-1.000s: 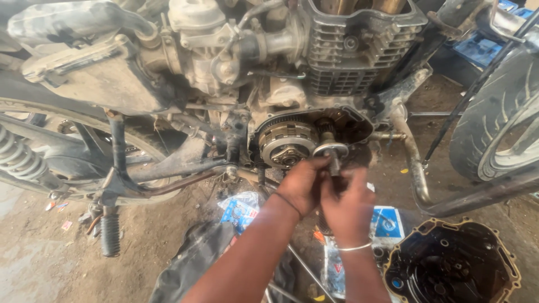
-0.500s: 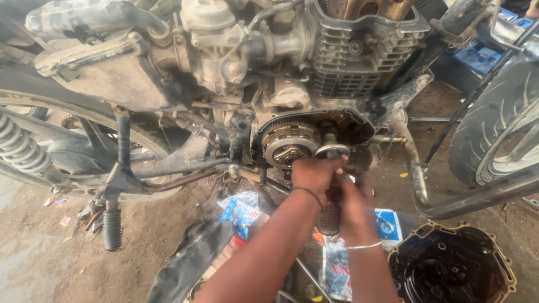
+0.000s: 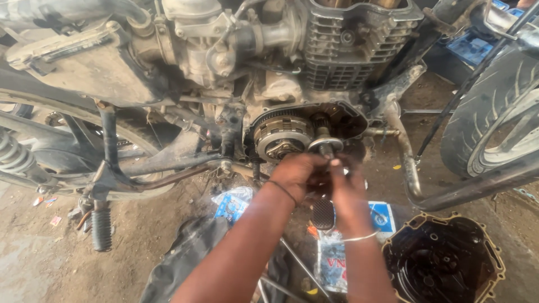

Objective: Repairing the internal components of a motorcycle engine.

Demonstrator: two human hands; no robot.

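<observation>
So we've got both hands right up at the open side of the engine (image 3: 314,67). Our left hand (image 3: 297,174) is curled shut, fingers together, knuckles toward us, and it's wrapped around something small just under the round metal piece (image 3: 325,145) that sticks out of the open case. We can't tell exactly what's inside that fist since the fingers hide it. There's a thin dark band on that wrist. Our right hand (image 3: 345,191) sits just beside it, touching it, fingers closed with one fingertip pointing up at the stem of that same round piece. Whether it's actually clamped on the stem or only resting there, we can't tell. A light band sits on the right wrist.

Just left of the round piece is the clutch (image 3: 281,137), ringed with teeth, still sitting in the case. Below our hands hangs the ribbed brake pedal (image 3: 323,213).

The ground (image 3: 50,264) is dusty bare dirt. The black engine cover (image 3: 443,261) lies on it, inside facing up, to our lower right, well apart from the engine. Blue and white packets (image 3: 233,203) lie under our arms, next to a black cloth (image 3: 179,264). The front tyre (image 3: 494,106) is off to the right, a footpeg (image 3: 101,229) to the left.
</observation>
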